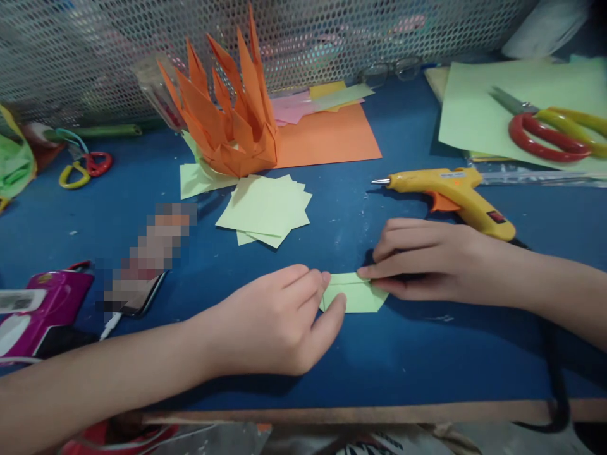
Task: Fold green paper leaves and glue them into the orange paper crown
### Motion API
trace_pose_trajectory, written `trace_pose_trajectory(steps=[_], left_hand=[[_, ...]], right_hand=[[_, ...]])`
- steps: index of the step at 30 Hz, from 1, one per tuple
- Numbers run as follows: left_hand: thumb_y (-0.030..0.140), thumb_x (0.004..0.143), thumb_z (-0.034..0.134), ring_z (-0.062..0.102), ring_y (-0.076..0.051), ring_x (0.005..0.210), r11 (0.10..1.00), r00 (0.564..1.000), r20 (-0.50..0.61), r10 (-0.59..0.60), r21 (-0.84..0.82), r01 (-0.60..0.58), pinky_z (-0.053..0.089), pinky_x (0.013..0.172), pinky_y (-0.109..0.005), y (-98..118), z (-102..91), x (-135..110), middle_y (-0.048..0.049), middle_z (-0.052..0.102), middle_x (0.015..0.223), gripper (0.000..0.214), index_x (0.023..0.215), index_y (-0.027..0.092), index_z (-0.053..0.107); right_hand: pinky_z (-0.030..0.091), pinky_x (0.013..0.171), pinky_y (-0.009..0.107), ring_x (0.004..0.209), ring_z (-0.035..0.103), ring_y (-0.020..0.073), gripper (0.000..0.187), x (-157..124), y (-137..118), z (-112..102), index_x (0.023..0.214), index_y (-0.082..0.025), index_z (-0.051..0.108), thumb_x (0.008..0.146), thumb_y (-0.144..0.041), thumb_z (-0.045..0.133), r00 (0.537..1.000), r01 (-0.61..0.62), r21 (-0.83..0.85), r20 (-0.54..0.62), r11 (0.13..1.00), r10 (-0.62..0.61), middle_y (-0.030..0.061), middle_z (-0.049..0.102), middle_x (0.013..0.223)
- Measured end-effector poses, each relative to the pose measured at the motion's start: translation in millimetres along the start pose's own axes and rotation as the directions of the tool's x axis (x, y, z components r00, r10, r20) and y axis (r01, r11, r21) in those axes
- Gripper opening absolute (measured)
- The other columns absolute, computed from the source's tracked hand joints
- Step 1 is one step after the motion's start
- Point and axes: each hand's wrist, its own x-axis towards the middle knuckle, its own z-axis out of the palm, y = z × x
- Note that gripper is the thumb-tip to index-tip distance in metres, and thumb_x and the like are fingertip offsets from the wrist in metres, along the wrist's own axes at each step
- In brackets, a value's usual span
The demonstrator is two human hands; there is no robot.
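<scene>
A small folded piece of pale green paper (353, 296) lies flat on the blue table near its front edge. My left hand (294, 316) grips its left end, with the thumb on top and the fingers curled at the upper corner. At the upper right, the fingers of my right hand (417, 259) are pinched on the paper's folded edge. A crease runs along its top, and the right corners are slanted. Beyond my hands is a loose stack of pale green paper squares (265, 205). Behind the stack stands a spiky orange folded-paper piece (232, 126).
A yellow glue gun (436, 180) lies just beyond my right hand. Scissors (545, 129) rest on green sheets (467, 114) at the back right. Smaller scissors (85, 169), a phone (147, 291) and a purple box (61, 303) are on the left. A metal mesh (322, 38) closes the back.
</scene>
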Motion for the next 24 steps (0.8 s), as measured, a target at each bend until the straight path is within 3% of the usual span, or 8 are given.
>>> trace_pose_trajectory(steps=[2,6,9,13,17,22,24], left_hand=[[0.003,0.093,0.047,0.074,-0.026,0.085,1.0,1.0,-0.005,-0.008,0.003,0.008,0.061,0.075,-0.037,-1,-0.3,0,-0.021,0.076,0.089,0.023,0.101,0.002,0.069],[0.005,0.093,0.048,0.074,-0.026,0.082,0.998,0.999,0.002,0.054,0.014,-0.054,0.061,0.075,-0.036,-3,-1.4,1,-0.0189,0.077,0.084,0.024,0.106,0.001,0.068],[0.008,0.094,0.05,0.074,-0.025,0.081,0.999,0.999,-0.004,0.042,0.027,-0.042,0.06,0.075,-0.035,-2,0.6,0,-0.0167,0.078,0.084,0.024,0.109,0.003,0.068],[0.022,0.093,0.059,0.073,-0.023,0.08,0.997,0.995,-0.095,-0.037,0.057,0.042,0.06,0.073,-0.033,2,5.8,1,-0.0162,0.078,0.084,0.023,0.096,0.003,0.071],[0.016,0.091,0.062,0.069,-0.018,0.065,0.998,0.988,-0.148,-0.04,0.038,0.046,0.057,0.062,-0.029,3,7.1,3,-0.0084,0.075,0.07,0.02,0.074,0.01,0.07],[0.014,0.09,0.062,0.067,-0.019,0.071,0.995,0.986,-0.14,-0.093,-0.033,0.089,0.056,0.069,-0.032,2,11.2,2,-0.0076,0.074,0.077,0.012,0.092,0.006,0.071],[0.017,0.09,0.062,0.066,-0.02,0.074,0.992,0.986,-0.126,-0.113,-0.071,0.105,0.055,0.071,-0.034,2,14.1,2,-0.0081,0.072,0.077,0.013,0.089,0.007,0.07]], right_hand=[[0.05,0.068,0.028,0.075,0.058,0.0128,0.017,-1,1,1,0.1,-0.019,0.07,0.094,-0.021,0.054,1.0,-0.015,0.031,-0.002,0.999,0.015,0.0037,0.066,0.082],[0.048,0.072,0.032,0.075,0.058,0.0143,0.025,-4,-3,0,0.099,-0.021,0.068,0.099,-0.02,0.043,0.998,0.051,-0.162,0.056,0.985,-0.043,0.0026,0.067,0.082],[0.047,0.073,0.032,0.074,0.058,0.0141,0.021,-5,-9,-1,0.092,-0.02,0.067,0.098,-0.023,0.047,0.996,0.068,-0.231,0.064,0.971,-0.055,0.001,0.065,0.076],[0.047,0.068,0.033,0.07,0.054,0.016,0.026,-3,-14,2,0.083,-0.018,0.064,0.094,-0.04,0.055,0.998,0.055,-0.244,0.045,0.968,-0.045,0.0025,0.062,0.072],[0.046,0.07,0.034,0.074,0.054,0.0174,0.021,0,-18,6,0.079,-0.017,0.062,0.092,-0.033,0.058,0.999,0.026,-0.266,0.036,0.964,-0.018,0.0046,0.064,0.076],[0.045,0.08,0.035,0.08,0.054,0.0176,0.014,2,-25,11,0.09,-0.014,0.063,0.093,-0.026,0.056,1.0,0.0,-0.209,0.003,0.978,0.001,0.0049,0.065,0.081],[0.045,0.079,0.034,0.081,0.055,0.0177,0.019,1,-26,13,0.097,-0.014,0.062,0.095,-0.031,0.054,0.999,-0.032,-0.162,0.007,0.986,0.034,0.0052,0.065,0.083]])
